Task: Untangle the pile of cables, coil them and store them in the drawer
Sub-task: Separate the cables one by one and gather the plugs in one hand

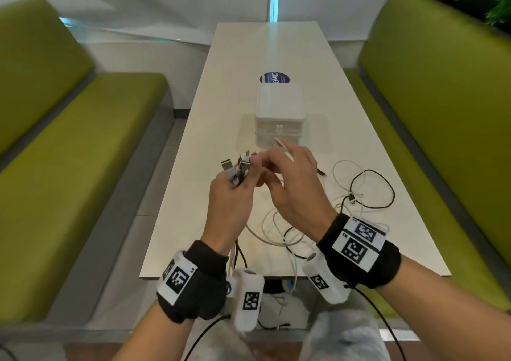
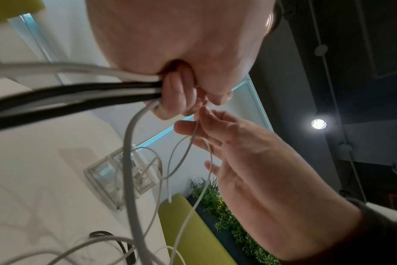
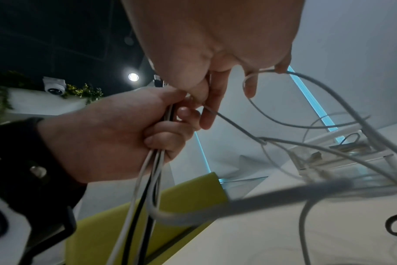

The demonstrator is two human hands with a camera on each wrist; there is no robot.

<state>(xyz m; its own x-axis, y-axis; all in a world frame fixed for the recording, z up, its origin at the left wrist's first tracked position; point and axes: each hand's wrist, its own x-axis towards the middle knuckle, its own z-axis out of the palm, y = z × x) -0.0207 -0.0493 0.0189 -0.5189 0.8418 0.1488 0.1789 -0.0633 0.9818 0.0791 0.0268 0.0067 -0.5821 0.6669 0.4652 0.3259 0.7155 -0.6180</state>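
Observation:
My left hand (image 1: 235, 186) is raised over the white table (image 1: 276, 45) and grips a bundle of white and black cables (image 1: 235, 168), their USB plugs sticking up above the fist. In the right wrist view the bundle (image 3: 145, 179) hangs down from that fist (image 3: 116, 132). My right hand (image 1: 287, 178) meets the left and pinches a thin white cable (image 3: 238, 125) between thumb and fingers; its plug end (image 1: 279, 142) points away. The rest of the cable pile (image 1: 362, 192) lies loose on the table to the right. A translucent white drawer box (image 1: 279, 111) stands just beyond the hands.
Green upholstered benches run along the left (image 1: 83, 167) and right (image 1: 442, 111) sides of the narrow table. A round blue sticker (image 1: 273, 78) lies behind the box. Some cables hang over the table's near edge (image 1: 293, 275). A plant (image 2: 227, 215) grows behind the right bench.

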